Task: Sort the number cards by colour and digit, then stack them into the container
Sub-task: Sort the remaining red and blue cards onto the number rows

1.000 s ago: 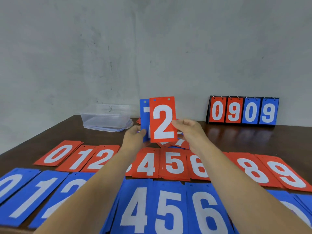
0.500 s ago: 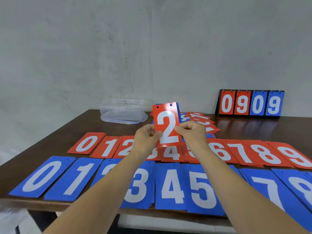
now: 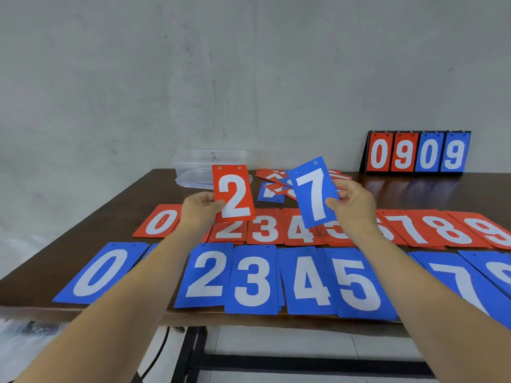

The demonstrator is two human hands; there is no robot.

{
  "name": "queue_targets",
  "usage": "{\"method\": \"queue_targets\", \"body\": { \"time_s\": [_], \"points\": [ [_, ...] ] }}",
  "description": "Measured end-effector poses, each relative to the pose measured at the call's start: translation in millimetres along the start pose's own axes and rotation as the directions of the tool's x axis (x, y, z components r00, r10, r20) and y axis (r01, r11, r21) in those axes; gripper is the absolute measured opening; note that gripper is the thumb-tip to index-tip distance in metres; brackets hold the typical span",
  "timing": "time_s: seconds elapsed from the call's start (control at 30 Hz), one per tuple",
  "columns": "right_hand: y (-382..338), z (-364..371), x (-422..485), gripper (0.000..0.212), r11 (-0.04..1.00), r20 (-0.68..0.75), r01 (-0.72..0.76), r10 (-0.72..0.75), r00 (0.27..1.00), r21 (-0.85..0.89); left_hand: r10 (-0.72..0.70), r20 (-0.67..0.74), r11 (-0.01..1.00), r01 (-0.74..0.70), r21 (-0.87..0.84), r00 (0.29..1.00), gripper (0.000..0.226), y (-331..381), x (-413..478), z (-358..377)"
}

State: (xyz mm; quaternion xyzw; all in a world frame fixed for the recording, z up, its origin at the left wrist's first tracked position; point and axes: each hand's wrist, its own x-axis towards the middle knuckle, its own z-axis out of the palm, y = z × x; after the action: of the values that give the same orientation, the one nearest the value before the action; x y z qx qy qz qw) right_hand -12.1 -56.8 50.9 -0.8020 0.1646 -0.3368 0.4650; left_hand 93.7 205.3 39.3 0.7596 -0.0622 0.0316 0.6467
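Observation:
My left hand (image 3: 200, 210) pinches a red card with a white 2 (image 3: 233, 192), held upright above the red row. My right hand (image 3: 352, 207) pinches a blue card with a white 7 (image 3: 313, 190), tilted to the right. Below them a row of red number piles (image 3: 265, 228) runs from 0 to 9 across the table. Nearer to me lies a row of blue number piles (image 3: 253, 280). An unsorted heap of red and blue cards (image 3: 276, 185) lies behind the hands. The clear plastic container (image 3: 193, 168) stands at the back left, partly hidden by the red 2.
A black flip scoreboard (image 3: 417, 152) reading 0909 stands at the back right against the grey wall. The dark wooden table (image 3: 127, 214) has its front edge close to me, with a black metal frame (image 3: 196, 355) beneath.
The two cards, held together before, are now apart: the red 2 stays in my left hand and the blue 7 has come out to the right in my right hand. The view has pulled back.

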Motion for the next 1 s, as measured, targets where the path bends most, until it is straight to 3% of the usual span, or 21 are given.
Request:
{"method": "queue_targets", "body": {
  "time_s": [0.2,0.4,0.8,1.0],
  "points": [
    [11,-12,-1,0.031,1.0,-0.038,-0.023,0.023,0.999,-0.004,-0.023,-0.042,0.966,0.033,0.258,0.999,0.023,-18,21,-17],
    [14,-18,-3,0.031,0.999,-0.043,-0.037,0.036,0.998,-0.014,-0.033,0.009,0.902,0.027,0.43,0.999,0.031,-25,28,-7],
    [28,-37,-5,0.028,0.996,-0.061,-0.085,0.084,0.995,-0.012,-0.017,0.04,0.524,-0.025,0.852,0.999,0.04,-33,33,12],
    [35,-48,-12,0.028,0.994,-0.081,-0.112,0.111,0.991,-0.004,0.045,0.07,0.454,-0.082,0.887,0.997,0.035,-32,32,15]
  ]
}}
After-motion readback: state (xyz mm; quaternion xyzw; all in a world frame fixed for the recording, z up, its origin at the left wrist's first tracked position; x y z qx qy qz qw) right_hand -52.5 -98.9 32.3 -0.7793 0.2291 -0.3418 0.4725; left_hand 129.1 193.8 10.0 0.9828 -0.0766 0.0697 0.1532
